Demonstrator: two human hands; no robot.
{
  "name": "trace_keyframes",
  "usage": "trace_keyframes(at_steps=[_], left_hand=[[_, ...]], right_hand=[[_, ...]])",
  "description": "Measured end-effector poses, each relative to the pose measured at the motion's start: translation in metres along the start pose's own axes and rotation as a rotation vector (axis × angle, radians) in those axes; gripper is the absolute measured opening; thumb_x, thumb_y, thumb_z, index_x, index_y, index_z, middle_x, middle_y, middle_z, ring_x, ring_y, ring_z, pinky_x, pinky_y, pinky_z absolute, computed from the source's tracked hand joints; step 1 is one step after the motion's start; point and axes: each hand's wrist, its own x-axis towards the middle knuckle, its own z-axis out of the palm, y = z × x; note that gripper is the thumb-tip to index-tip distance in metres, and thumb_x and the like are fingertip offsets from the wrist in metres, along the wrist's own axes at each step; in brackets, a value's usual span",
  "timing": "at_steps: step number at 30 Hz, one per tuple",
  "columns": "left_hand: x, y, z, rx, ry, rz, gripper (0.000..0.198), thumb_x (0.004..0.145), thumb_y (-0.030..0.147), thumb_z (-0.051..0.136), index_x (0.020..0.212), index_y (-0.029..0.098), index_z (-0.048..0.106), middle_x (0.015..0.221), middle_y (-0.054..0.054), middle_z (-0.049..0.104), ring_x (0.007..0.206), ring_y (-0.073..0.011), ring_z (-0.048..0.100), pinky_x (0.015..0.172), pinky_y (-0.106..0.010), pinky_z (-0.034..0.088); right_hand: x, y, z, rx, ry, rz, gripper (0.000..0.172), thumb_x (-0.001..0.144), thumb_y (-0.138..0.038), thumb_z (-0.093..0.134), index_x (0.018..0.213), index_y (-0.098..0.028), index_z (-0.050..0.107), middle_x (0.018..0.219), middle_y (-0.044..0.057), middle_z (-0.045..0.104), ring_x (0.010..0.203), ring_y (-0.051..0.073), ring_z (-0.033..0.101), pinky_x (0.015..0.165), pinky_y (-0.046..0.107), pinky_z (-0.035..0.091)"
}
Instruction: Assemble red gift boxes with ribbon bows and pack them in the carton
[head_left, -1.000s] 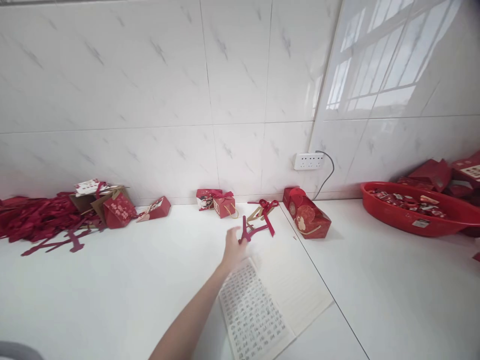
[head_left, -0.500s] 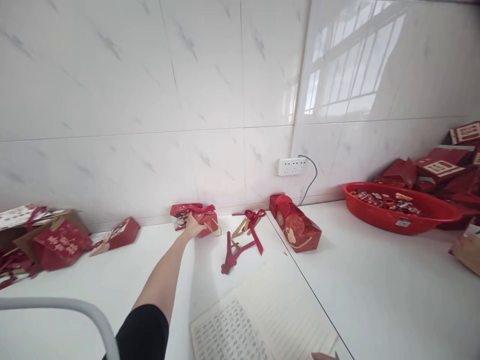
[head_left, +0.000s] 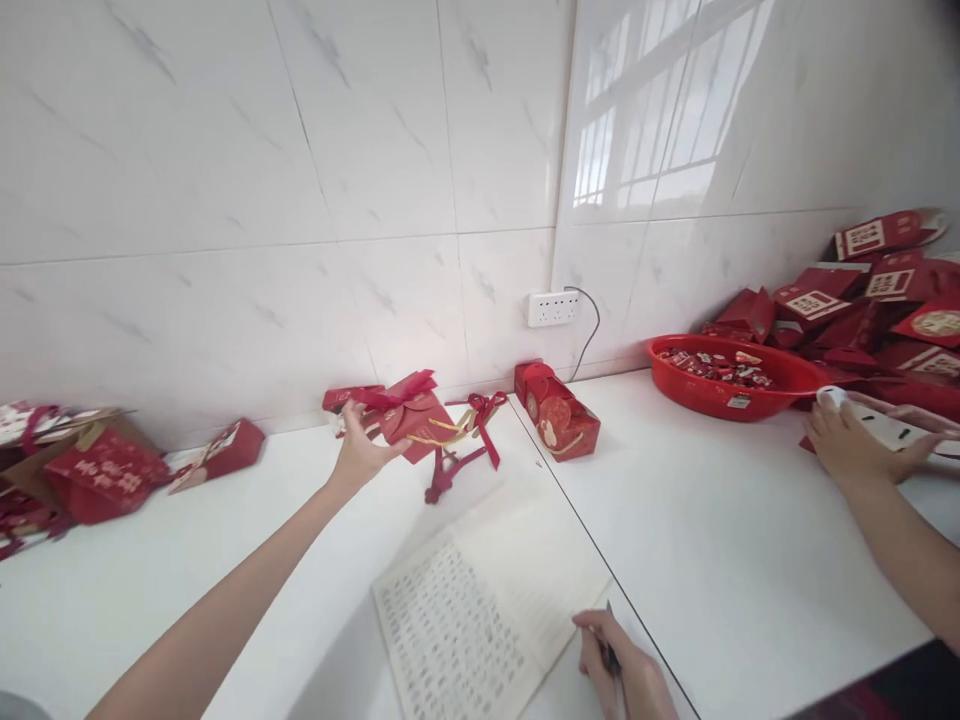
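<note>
The left hand (head_left: pixel 361 452) and its red box (head_left: pixel 412 425) are partly hiding a second box (head_left: pixel 346 395) just behind. The right hand (head_left: pixel 628 668) is covering much of its pen (head_left: pixel 612 658) and running off the bottom edge; beside it, handwriting (head_left: pixel 448 630) in the notebook (head_left: pixel 521 572) is blurring beyond reading.

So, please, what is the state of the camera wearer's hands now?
Left hand: closed, holding a red box.
Right hand: closed, holding a pen.
</note>
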Motion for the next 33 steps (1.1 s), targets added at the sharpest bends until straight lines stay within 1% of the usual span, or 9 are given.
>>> trace_keyframes(at_steps=[4,8,12,16,18,20,26,30,33], left_hand=[[-0.082,0.05,-0.005,-0.032,-0.292,0.104,0.098,0.055,0.034,0.078,0.129,0.029,0.014,0.132,-0.013,0.036,0.121,-0.0306,0.046,0.093,-0.05,0.048],[-0.155,0.069,-0.014,0.116,-0.429,0.148,0.108,0.055,0.034,0.078,0.136,0.029,0.005,0.132,-0.014,0.034,0.123,-0.0329,0.044,0.1,-0.056,0.04],[-0.208,0.079,-0.023,0.323,-0.292,-0.188,0.109,0.057,0.044,0.076,0.135,0.023,0.003,0.137,-0.019,0.024,0.126,-0.0362,0.038,0.099,-0.057,0.04],[-0.245,0.1,-0.041,0.294,-0.529,-0.416,0.089,0.073,0.048,0.063,0.136,0.02,0.006,0.121,-0.015,0.044,0.111,-0.0278,0.052,0.092,-0.051,0.047],[-0.252,0.108,-0.052,0.267,-0.645,-0.444,0.067,0.082,0.044,0.052,0.133,0.022,0.016,0.106,-0.008,0.054,0.095,-0.0218,0.058,0.087,-0.048,0.049],[-0.249,0.109,-0.061,0.295,-0.619,-0.407,0.05,0.085,0.04,0.048,0.127,0.023,0.027,0.098,-0.005,0.055,0.089,-0.0193,0.058,0.087,-0.046,0.048],[-0.208,0.083,-0.061,0.446,-0.48,0.026,0.038,0.082,0.025,0.05,0.119,0.021,0.041,0.123,-0.01,0.046,0.118,-0.0233,0.046,0.1,-0.045,0.042],[-0.178,0.082,-0.048,0.529,-0.707,0.317,0.064,0.074,0.024,0.058,0.133,0.02,0.034,0.141,-0.013,0.033,0.137,-0.0288,0.022,0.109,-0.047,0.03],[-0.155,0.088,-0.038,0.615,-0.971,0.398,0.084,0.067,0.031,0.065,0.14,0.021,0.025,0.149,-0.011,0.027,0.14,-0.0317,0.012,0.111,-0.048,0.023]], right_hand=[[-0.006,-0.013,0.004,-0.065,-0.041,-0.161,0.025,0.088,-0.041,0.045,0.09,-0.019,0.056,0.066,0.001,0.058,0.045,0.012,0.05,0.047,0.021,0.045],[-0.013,-0.051,0.008,0.002,-0.073,-0.27,0.017,0.09,-0.034,0.046,0.092,-0.019,0.054,0.074,0.002,0.063,0.044,0.01,0.051,0.047,0.021,0.045],[-0.02,-0.072,0.014,0.084,-0.086,-0.203,0.019,0.091,-0.036,0.046,0.095,-0.019,0.052,0.08,0.004,0.065,0.048,0.012,0.056,0.048,0.024,0.047],[-0.026,-0.072,0.02,0.126,-0.225,-0.09,0.029,0.088,-0.043,0.05,0.104,-0.019,0.05,0.103,0.01,0.063,0.054,0.015,0.06,0.052,0.029,0.052],[-0.03,-0.072,0.024,0.143,-0.298,-0.072,0.041,0.084,-0.049,0.055,0.112,-0.019,0.047,0.115,0.012,0.058,0.073,0.021,0.065,0.063,0.034,0.055],[-0.032,-0.072,0.029,0.144,-0.326,-0.094,0.052,0.082,-0.052,0.058,0.12,-0.019,0.044,0.123,0.014,0.054,0.097,0.027,0.061,0.078,0.041,0.054],[-0.036,-0.077,0.05,0.111,-0.236,-0.227,0.067,0.08,-0.054,0.062,0.129,-0.017,0.036,0.128,0.018,0.046,0.115,0.032,0.049,0.094,0.051,0.044],[-0.035,-0.08,0.06,0.119,-0.218,-0.249,0.077,0.078,-0.054,0.065,0.134,-0.015,0.028,0.126,0.018,0.046,0.113,0.032,0.049,0.093,0.051,0.044],[-0.034,-0.078,0.059,0.127,-0.254,-0.225,0.081,0.076,-0.054,0.067,0.134,-0.015,0.027,0.128,0.018,0.045,0.115,0.032,0.048,0.096,0.05,0.043]])
